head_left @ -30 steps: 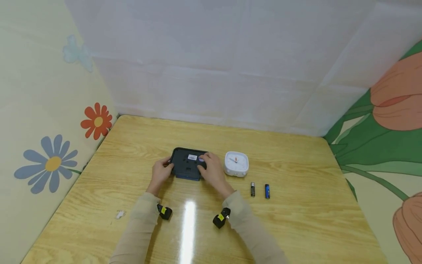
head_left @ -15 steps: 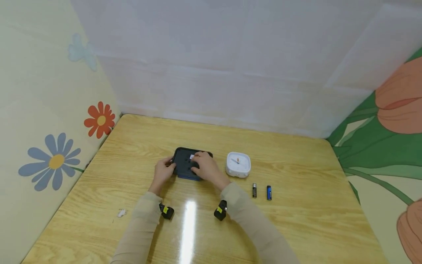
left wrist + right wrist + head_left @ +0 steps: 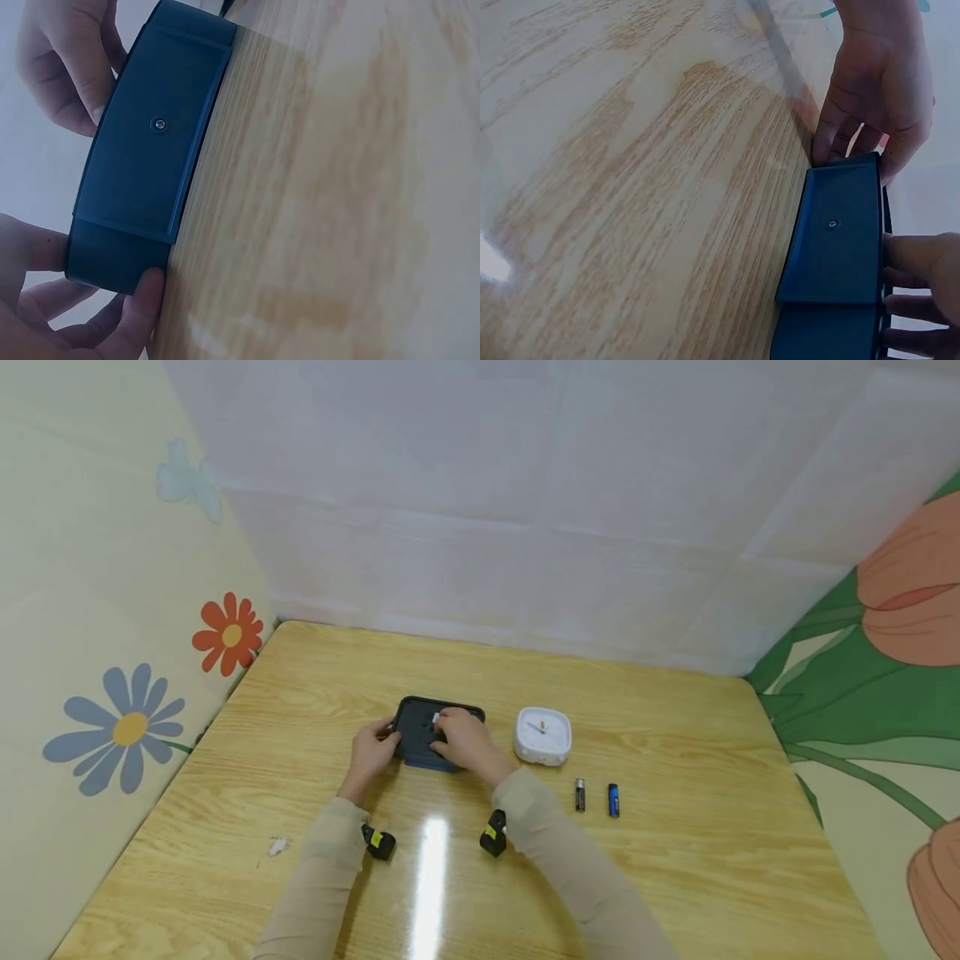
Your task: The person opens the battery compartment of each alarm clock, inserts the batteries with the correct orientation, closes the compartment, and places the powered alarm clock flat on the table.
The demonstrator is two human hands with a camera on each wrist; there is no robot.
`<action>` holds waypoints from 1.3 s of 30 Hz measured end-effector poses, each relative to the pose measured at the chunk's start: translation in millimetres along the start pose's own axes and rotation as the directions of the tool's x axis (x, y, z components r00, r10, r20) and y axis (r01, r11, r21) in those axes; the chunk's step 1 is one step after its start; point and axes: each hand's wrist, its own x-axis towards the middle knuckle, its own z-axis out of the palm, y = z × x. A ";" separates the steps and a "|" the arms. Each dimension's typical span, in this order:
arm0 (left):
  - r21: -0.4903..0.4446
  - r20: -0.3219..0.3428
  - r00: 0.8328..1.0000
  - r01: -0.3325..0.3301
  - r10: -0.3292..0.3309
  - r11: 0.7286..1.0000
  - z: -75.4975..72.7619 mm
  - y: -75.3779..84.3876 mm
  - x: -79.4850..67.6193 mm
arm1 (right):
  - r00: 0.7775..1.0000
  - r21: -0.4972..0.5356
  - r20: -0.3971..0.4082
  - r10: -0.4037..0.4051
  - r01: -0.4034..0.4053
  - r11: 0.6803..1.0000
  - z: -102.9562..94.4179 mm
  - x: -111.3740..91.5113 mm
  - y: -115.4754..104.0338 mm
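A black rectangular device (image 3: 414, 727) with rounded corners lies on the table, its back with a pale label facing up. My left hand (image 3: 372, 750) grips its left end, thumb on one side and fingers on the other. Fingertips of my right hand (image 3: 465, 740) rest on the back, covering much of its right half. From the left wrist view, the device's dark blue base (image 3: 154, 135) shows one screw at its centre. The right wrist view has the same base (image 3: 832, 247), with the right fingers (image 3: 915, 309) against the back.
Right of the device stands a small white analog clock (image 3: 542, 737). Nearer me lie a black-and-silver battery (image 3: 581, 795) and a blue battery (image 3: 613, 801). A whitish patch (image 3: 278, 845) marks the table at left. Fabric walls enclose the far side and both sides.
My right hand has slid left from the right part of the device's back toward its middle. The left hand keeps its grip on the left end.
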 end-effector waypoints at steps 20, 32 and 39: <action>0.012 -0.029 0.999 -0.019 0.019 1.000 -0.4 -0.4 0.6 | 0.987 -0.154 0.015 -0.162 0.162 0.975 4.7 6.0 0.7; -0.014 -0.010 1.000 -0.024 0.024 1.000 -0.7 -2.7 -1.5 | 0.965 -0.269 0.054 -0.258 0.263 0.927 12.4 10.1 6.1; -0.012 0.005 0.999 -0.040 0.040 0.999 -0.4 -0.9 -1.4 | 0.961 -0.293 0.069 -0.267 0.276 0.916 11.5 10.6 6.2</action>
